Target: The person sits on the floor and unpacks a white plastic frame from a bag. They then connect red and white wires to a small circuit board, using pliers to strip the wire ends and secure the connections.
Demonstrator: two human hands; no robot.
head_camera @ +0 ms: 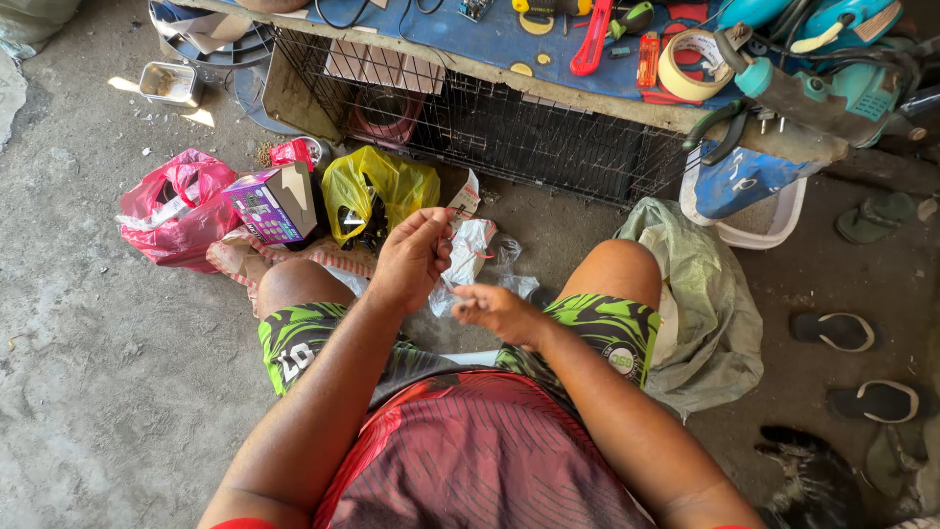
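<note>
white packet (468, 251) pinched by left hand (411, 260), purple box (269, 204) nearby.

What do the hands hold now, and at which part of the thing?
The left hand pinches a small clear plastic packet at its top edge with the fingertips. The right hand is loosely closed just below; whether it holds anything cannot be told.

I've got a small clear plastic packet (470, 250) with a red-and-white card top pinched in my left hand (411, 260), just above my knees. A purple and white cardboard box (272, 204) lies open on the floor to my left, between a pink bag (176, 208) and a yellow bag (377, 191).
</note>
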